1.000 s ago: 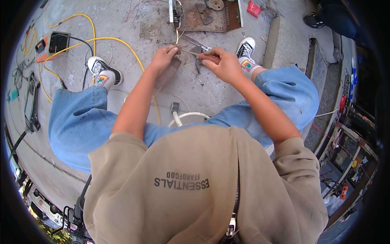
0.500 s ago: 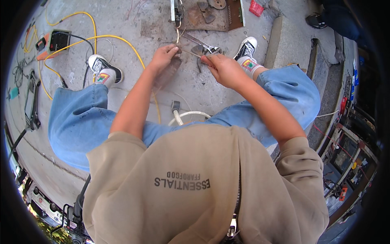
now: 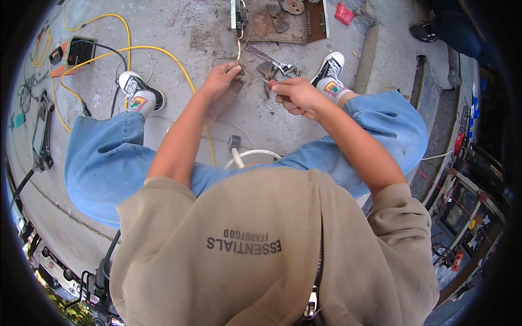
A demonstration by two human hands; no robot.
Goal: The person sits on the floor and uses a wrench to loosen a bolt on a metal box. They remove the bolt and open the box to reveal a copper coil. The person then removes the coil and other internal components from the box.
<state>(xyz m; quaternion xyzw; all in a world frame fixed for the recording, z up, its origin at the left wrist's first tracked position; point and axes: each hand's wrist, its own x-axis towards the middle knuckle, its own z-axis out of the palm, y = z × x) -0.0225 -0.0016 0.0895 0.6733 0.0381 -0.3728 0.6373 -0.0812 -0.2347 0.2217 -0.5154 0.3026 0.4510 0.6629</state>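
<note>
My left hand point(image 3: 220, 79) is closed in a pinch at the lower end of a pale cable point(image 3: 240, 45); the small part between its fingertips is too hidden to name. In my right hand point(image 3: 300, 96), fingers curled, is a screwdriver point(image 3: 271, 84) with a reddish handle. Its thin shaft slants up and left to the fingertips of my left hand. The cable runs up to a narrow white metal housing point(image 3: 234, 15). Just beyond the shaft, an adjustable wrench point(image 3: 276, 61) lies on the concrete beside some dark metal pieces point(image 3: 266, 68).
A rusty metal panel point(image 3: 296, 36) with loose parts lies at the far side. An orange-and-black machine point(image 3: 76, 54) with yellow hose point(image 3: 157, 49) is at left. A concrete curb point(image 3: 376, 60) is at right, and a plug point(image 3: 235, 142) on white cord lies between my legs.
My right hand has turned on the screwdriver, its fingers now curling underneath the handle. My left hand keeps its pinch in nearly the same place.
</note>
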